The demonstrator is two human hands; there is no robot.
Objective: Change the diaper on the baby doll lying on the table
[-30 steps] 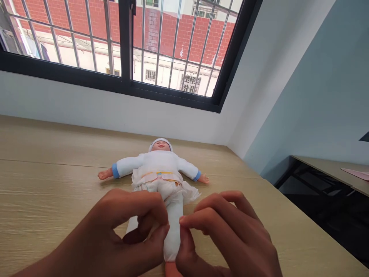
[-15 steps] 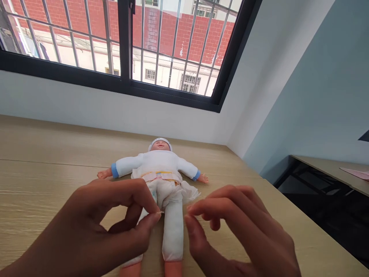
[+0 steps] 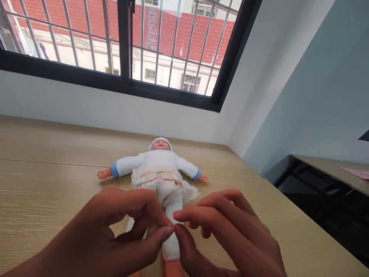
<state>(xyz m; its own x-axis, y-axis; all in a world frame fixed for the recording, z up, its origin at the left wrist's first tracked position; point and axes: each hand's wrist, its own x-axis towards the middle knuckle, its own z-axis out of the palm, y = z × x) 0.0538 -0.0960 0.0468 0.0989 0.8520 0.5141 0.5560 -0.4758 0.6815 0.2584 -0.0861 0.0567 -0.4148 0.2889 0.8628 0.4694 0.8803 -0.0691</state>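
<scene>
My left hand (image 3: 129, 227) is closed in a pinch, thumb against forefinger, on something tiny and pale whose kind does not show. Right beside its fingertips, my right hand (image 3: 227, 234) has its fingers curved and its thumb a little apart from the forefinger. The right thumb tip meets or nearly meets the left pinch. Behind both hands a baby doll (image 3: 158, 161) lies on its back, arms spread, in a white top with blue cuffs and a white cap. A diaper (image 3: 161, 176) with an orange-yellow line is around its waist. My hands partly hide the doll's legs.
The doll lies on a wood-grain table (image 3: 57, 173) against a white wall under a barred window (image 3: 173, 50). At the right, beyond the table's edge, stands another desk (image 3: 323, 169) with a pink item (image 3: 356, 172) on it.
Both hands have moved toward each other and slightly down, so the fingertips now meet or nearly meet. The right thumb and forefinger have parted slightly. The doll has not moved.
</scene>
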